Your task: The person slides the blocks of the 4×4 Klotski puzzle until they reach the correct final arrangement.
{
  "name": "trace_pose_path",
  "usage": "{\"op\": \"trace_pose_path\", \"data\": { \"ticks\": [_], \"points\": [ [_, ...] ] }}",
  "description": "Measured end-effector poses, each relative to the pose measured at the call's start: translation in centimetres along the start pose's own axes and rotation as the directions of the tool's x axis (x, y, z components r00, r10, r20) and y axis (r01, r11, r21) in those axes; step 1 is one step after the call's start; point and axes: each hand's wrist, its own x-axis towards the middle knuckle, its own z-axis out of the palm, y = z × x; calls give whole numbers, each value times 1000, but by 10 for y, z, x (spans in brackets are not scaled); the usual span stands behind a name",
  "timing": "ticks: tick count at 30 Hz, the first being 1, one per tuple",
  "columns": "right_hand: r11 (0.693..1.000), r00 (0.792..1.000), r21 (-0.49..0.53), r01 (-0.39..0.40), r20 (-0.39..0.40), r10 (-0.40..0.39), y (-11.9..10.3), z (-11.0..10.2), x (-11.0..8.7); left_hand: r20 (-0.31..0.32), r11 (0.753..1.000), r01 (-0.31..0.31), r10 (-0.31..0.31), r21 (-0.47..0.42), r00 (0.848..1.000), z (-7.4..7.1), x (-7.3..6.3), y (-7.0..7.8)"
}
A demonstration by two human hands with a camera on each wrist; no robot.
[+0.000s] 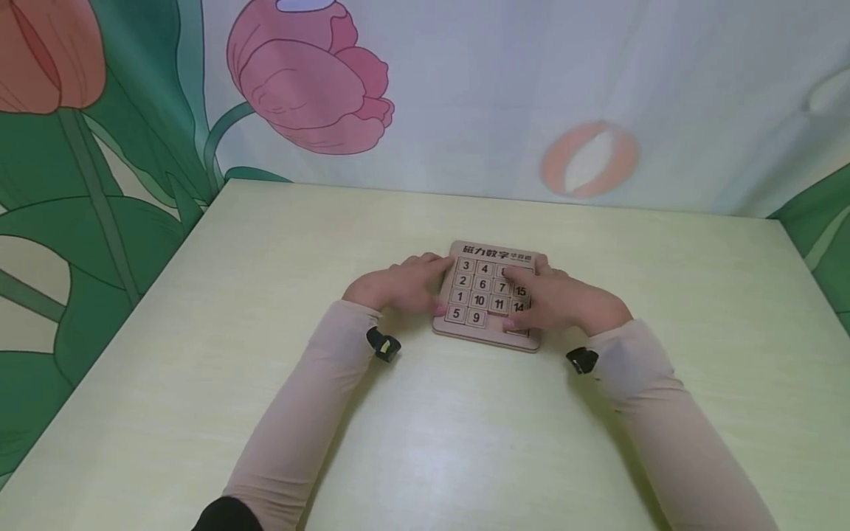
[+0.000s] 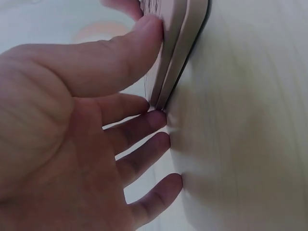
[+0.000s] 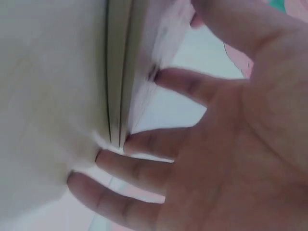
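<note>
A magnetic sliding number puzzle (image 1: pixel 479 300) lies flat on the table, with Chinese print along its top border and numbered square tiles below. A bare slot shows in its bottom row, right of tile 9. My left hand (image 1: pixel 413 285) rests at the puzzle's left edge. In the left wrist view its thumb (image 2: pixel 120 57) touches the side, while other fingertips reach the tabletop. From the right, my right hand (image 1: pixel 554 295) spreads over the puzzle. Its index finger lies on the tile 8 (image 1: pixel 502 271), its thumb is over the bottom row, and it hides some right-hand tiles.
The pale table (image 1: pixel 412 435) extends around the puzzle on all sides. Behind it hangs a curtain (image 1: pixel 465 96) printed with large tulips and leaves. Dark wrist straps (image 1: pixel 384 344) show at both cuffs.
</note>
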Motion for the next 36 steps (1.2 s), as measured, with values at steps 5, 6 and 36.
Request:
{"op": "trace_pose_path", "data": {
  "ticks": [5, 6, 36],
  "points": [
    [1000, 1000, 27, 14, 10, -15, 2, -3, -2, 7, 1000, -1, 1, -18, 1000, 0, 0, -1],
    [999, 1000, 32, 4, 6, -4, 2, -3, -2, 6, 1000, 2, -2, -20, 1000, 0, 0, -1],
    [1000, 997, 31, -3, -78, 6, 6, -3, 2, 4, 1000, 7, -7, -27, 1000, -1, -1, 1]
  ]
}}
